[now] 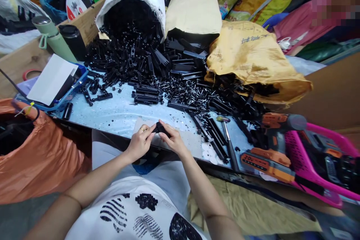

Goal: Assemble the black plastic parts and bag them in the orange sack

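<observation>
1. White shirt (165, 191) of soft cloth, printed with black striped and blotchy patches.
2. Small black piece (159, 127), smooth and dark, its exact shape partly hidden by fingers; it is held just over the near edge of the table, in front of the shirt.
3. Left hand (140, 140), ringed, pinches the piece's left end between thumb and fingertips; right hand (174, 140) pinches the other end, thumb below, forefinger along the top. Both forearms reach forward and converge.
4. Flat grey sheet (191, 140) beneath, on the speckled, glossy blue tabletop (112, 114).
5. To the right, a slim hammer (229, 142) and a chunky orange-and-black drill (271, 157).
6. Beyond, slender shiny pins (188, 93) in a heap.
7. Farthest, a crinkled yellow sack (242, 52) and a smoother cream one (194, 3).
</observation>
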A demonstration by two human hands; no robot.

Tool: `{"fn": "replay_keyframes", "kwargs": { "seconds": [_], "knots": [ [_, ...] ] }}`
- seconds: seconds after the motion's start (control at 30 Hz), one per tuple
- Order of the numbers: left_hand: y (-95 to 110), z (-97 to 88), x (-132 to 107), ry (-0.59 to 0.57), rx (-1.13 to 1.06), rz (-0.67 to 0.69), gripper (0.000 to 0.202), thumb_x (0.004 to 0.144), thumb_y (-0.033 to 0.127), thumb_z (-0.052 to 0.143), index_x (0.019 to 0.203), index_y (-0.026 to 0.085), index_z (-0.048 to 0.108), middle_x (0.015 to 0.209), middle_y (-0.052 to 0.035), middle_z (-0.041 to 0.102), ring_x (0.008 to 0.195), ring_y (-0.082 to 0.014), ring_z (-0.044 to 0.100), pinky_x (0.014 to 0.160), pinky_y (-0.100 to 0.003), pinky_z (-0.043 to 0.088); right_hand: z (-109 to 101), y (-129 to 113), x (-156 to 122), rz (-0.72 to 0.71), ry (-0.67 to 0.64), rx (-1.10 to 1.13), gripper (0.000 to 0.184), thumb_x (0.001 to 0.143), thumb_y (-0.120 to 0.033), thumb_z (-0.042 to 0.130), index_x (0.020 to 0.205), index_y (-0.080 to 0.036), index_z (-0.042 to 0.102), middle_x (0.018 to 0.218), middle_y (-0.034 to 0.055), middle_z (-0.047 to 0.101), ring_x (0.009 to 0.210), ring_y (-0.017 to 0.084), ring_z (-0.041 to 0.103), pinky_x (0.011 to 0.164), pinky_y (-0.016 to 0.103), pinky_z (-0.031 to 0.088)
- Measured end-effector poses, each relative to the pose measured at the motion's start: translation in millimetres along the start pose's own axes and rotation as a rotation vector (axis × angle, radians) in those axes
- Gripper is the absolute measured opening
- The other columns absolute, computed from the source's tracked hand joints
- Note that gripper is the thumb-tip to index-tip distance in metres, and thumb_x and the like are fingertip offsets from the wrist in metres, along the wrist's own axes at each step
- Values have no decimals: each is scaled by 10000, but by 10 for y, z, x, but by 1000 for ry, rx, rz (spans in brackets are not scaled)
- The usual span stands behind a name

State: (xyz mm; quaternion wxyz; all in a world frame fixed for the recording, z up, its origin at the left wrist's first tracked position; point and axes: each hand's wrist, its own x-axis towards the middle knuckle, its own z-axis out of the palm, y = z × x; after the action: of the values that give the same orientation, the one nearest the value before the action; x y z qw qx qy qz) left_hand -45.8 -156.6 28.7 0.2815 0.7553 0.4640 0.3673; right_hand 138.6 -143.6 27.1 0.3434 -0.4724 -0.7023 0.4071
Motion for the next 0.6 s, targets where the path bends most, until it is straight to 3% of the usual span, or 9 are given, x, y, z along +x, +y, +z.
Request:
{"fn": "replay_keyframes", "kwargs": {
  "seconds": [0.2,0.33,0.4,0.47,0.53,0.6],
  "knots": [
    [28,88,53,228,-55,28,367,953,267,365,1283,177,497,1042,-105,555,949,-163,569,851,-301,482,326,-64,-48,67,131,95,586,883,-494,442,1414,-256,368,1030,91,569,670,157,551,697,350,507],
    [-76,47,119,112,-99,80,341,950,271,370,1240,174,522,1037,-102,579,983,-178,566,884,-334,471,403,-51,27,80,134,49,603,886,-494,434,1419,-224,360,1108,113,570,818,202,595,778,373,501],
    [-158,71,112,112,-79,-15,343,957,286,344,1227,168,520,1052,-107,585,1014,-192,560,904,-358,461,285,-148,91,88,52,-65,577,897,-475,429,1408,-211,379,1158,129,568,944,235,589,855,404,475],
    [-257,123,66,180,-17,-154,372,961,306,319,1264,161,479,1104,-128,573,1065,-215,546,924,-390,451,20,-380,101,47,-88,-213,515,900,-451,451,1361,-222,447,1183,128,573,1043,251,560,923,430,436],
    [-373,169,-4,218,92,-233,425,946,345,355,1323,157,412,1181,-155,537,1132,-249,512,953,-429,431,-355,-720,7,-99,-267,-295,432,897,-423,486,1288,-242,521,1203,108,574,1104,239,532,961,417,416],
    [-498,182,-79,193,215,-202,506,913,387,431,1359,157,366,1244,-170,498,1194,-283,459,991,-464,398,-738,-1077,-174,-334,-491,-263,385,889,-402,518,1240,-247,550,1213,87,571,1111,214,532,954,370,431]
  ]
}}
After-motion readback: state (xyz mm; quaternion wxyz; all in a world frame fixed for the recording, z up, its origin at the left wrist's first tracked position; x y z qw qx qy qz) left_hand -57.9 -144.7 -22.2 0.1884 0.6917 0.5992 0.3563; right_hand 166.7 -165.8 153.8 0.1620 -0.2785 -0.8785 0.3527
